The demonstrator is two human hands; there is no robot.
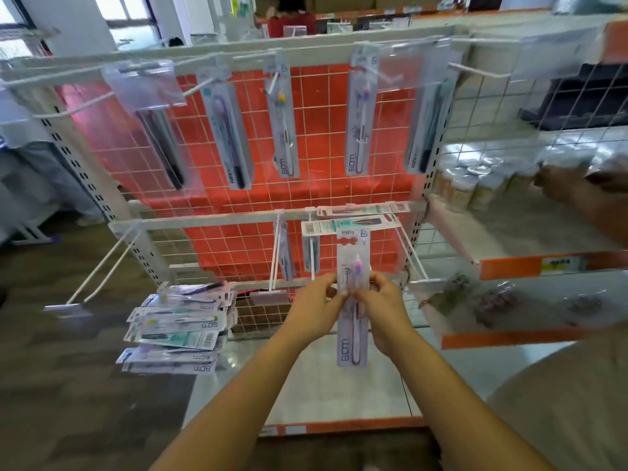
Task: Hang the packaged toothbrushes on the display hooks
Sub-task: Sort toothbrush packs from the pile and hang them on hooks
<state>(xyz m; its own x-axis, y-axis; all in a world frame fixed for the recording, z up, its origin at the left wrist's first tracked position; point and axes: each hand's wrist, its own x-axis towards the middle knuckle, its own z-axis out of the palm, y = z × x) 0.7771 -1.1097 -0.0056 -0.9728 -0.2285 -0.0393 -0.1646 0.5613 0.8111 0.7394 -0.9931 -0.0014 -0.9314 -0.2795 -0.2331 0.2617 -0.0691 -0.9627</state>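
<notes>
A packaged toothbrush [353,338] with a pink and purple head is upright in front of the lower hooks. My left hand [314,309] pinches its left edge and my right hand [382,309] pinches its right edge, near the pack's middle. Its top tab sits just below two packs [350,226] lying flat across a lower hook [413,256]. A pile of several toothbrush packs [180,328] lies at the lower left. On the upper row hang several packs, among them a yellow-headed one [283,124] and a purple one [362,113].
White hooks [102,266] stick out toward me from the lower rail, one with a price tag holder [270,295]. Behind is a wire grid on an orange backing [326,185]. Shelves with bottles [475,185] stand right, where another person's hand [584,195] reaches in.
</notes>
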